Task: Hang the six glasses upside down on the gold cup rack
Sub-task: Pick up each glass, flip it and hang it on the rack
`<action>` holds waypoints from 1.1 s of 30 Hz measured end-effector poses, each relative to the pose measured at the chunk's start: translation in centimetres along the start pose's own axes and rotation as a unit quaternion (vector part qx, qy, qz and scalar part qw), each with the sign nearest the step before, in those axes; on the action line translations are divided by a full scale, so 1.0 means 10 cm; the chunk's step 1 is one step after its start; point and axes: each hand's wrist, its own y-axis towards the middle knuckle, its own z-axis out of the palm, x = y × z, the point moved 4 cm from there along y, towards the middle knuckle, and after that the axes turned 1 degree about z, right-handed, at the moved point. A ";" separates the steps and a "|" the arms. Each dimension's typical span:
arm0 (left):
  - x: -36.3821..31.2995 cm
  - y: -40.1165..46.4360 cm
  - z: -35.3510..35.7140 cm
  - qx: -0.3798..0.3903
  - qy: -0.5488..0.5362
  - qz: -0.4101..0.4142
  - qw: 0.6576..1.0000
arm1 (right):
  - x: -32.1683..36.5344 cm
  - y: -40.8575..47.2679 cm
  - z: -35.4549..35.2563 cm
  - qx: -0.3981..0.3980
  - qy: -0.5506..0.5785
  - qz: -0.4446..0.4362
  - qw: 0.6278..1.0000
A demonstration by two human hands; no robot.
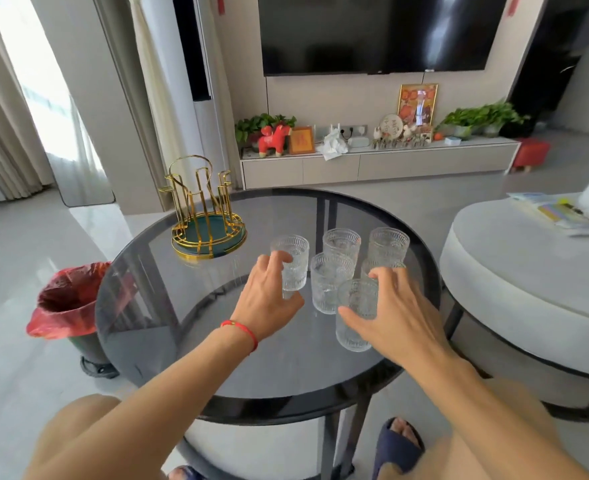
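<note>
Several ribbed clear glasses stand upright in a cluster on the round dark glass table [189, 341]. My left hand [268, 299] wraps around the leftmost glass [293, 261], fingers behind it and thumb in front. My right hand [390, 317] closes around the nearest glass [355, 317], which stands at the front of the cluster. The gold cup rack [204, 211], with a green base tray and bare upright wire loops, sits at the table's far left, apart from the glasses. Two more glasses [341, 244] [388, 245] stand at the back.
A bin with a red bag [68, 303] stands on the floor left of the table. A grey round ottoman [528, 271] with papers on it sits close on the right. A TV unit runs along the far wall.
</note>
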 end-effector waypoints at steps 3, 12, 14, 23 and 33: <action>-0.10 -0.20 0.09 0.006 -0.023 0.054 0.998 | 0.05 -0.04 0.12 -0.028 0.024 0.000 0.999; -0.10 -0.40 0.08 0.097 -0.277 -0.080 0.953 | 0.16 0.00 -0.11 0.013 0.207 0.053 0.977; -0.04 -0.40 0.05 0.132 -0.404 -0.159 0.891 | 0.26 0.11 -0.20 0.028 0.309 0.058 0.949; 0.46 0.25 -0.71 -0.026 -0.548 -0.192 0.814 | 1.01 1.01 0.02 0.222 0.340 -0.022 0.913; 1.21 0.88 -0.93 -0.154 -0.353 -0.107 0.917 | 1.82 2.14 0.50 0.162 0.202 -0.173 0.950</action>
